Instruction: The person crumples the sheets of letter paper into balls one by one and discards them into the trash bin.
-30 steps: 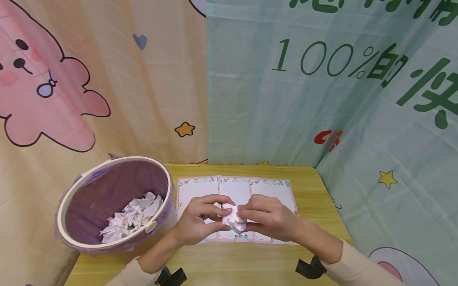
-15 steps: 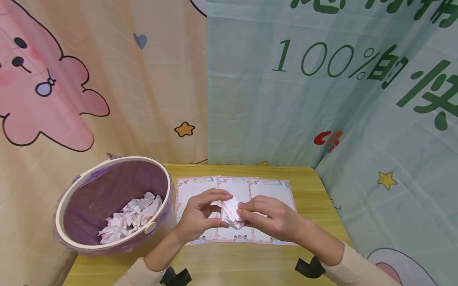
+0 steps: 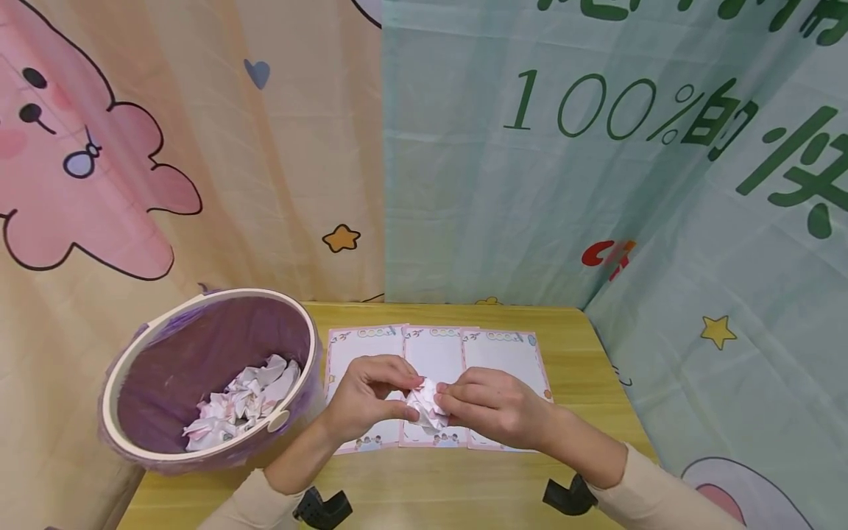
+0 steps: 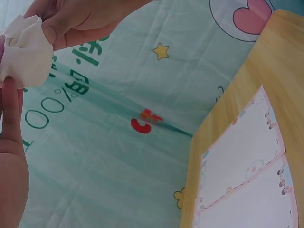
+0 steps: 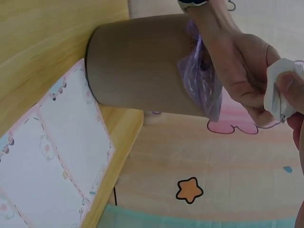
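Observation:
Between both hands is a crumpled ball of white paper with pinkish print [image 3: 427, 406], held up over the table. My left hand [image 3: 372, 394] pinches its left side with thumb and fingers. From the right, my right hand [image 3: 498, 403] grips it with bent fingers and thumb. The left wrist view shows the paper ball [image 4: 29, 52] at the upper left, folded and creased, with fingers on both sides. In the right wrist view the paper ball [image 5: 278, 90] is at the right edge, a thumb pressing on it. Part of the ball is hidden behind the fingers.
Sheets of white paper with pink printed borders [image 3: 506, 368] lie side by side on the wooden table [image 3: 397, 486]. To the left stands a bin [image 3: 311, 324] lined with a purple bag, holding crumpled paper [image 3: 248, 397]. Printed curtains [image 3: 477, 221] hang behind the table.
The paper ball has been turned and squeezed between the fingers, its folds now looking different. The left fingers have shifted on it. Bin and flat sheets stay where they were.

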`<action>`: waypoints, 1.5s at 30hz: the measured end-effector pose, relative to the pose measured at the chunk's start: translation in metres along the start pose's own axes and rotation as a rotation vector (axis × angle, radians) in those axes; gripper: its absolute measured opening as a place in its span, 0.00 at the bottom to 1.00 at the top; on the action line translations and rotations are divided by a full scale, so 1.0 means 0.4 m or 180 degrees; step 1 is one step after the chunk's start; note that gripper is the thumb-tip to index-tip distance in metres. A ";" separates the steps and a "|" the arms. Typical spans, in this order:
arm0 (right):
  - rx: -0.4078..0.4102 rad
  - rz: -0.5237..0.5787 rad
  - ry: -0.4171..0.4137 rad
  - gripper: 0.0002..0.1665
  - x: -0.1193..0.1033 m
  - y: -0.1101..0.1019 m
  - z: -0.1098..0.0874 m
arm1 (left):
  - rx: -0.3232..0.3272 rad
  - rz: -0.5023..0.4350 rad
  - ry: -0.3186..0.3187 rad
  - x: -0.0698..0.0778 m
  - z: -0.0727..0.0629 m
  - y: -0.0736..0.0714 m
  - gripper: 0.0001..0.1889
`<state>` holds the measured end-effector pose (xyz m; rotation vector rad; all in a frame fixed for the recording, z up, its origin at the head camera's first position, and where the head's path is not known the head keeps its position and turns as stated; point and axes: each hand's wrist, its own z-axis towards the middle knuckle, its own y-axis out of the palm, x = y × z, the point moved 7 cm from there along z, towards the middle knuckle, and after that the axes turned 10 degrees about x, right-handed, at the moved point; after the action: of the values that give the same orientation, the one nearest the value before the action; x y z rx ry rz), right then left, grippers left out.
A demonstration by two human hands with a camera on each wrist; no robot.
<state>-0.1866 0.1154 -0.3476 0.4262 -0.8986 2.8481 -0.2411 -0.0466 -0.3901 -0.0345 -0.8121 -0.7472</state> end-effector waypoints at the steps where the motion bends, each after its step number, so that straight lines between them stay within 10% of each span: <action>1: 0.0005 0.0040 0.0026 0.13 0.001 0.001 -0.001 | 0.0006 -0.0027 -0.0061 -0.004 -0.002 0.001 0.14; 8: 0.0117 0.0112 0.0171 0.12 0.018 0.007 -0.006 | 0.0264 -0.0121 -0.0530 -0.037 -0.022 -0.014 0.11; 18: 0.0164 -0.0792 0.0081 0.13 0.015 0.022 -0.018 | 0.0899 0.0000 -0.0666 -0.063 -0.020 -0.016 0.30; 26: 0.0087 -0.0803 -0.0181 0.11 0.001 0.023 -0.018 | 0.0833 0.0244 -0.0109 -0.055 -0.020 -0.014 0.19; 33: 0.0143 -0.0644 -0.0405 0.11 -0.001 0.024 -0.018 | 0.0817 -0.0177 -0.0146 -0.076 -0.020 -0.005 0.08; 45: 0.0439 -0.0270 0.0726 0.12 0.050 0.018 -0.047 | 0.0922 0.0214 -0.0681 -0.073 -0.021 -0.039 0.31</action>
<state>-0.2115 0.1211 -0.3601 0.1440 -0.6308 2.8162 -0.2583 -0.0435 -0.4192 0.1193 -1.1122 -0.5624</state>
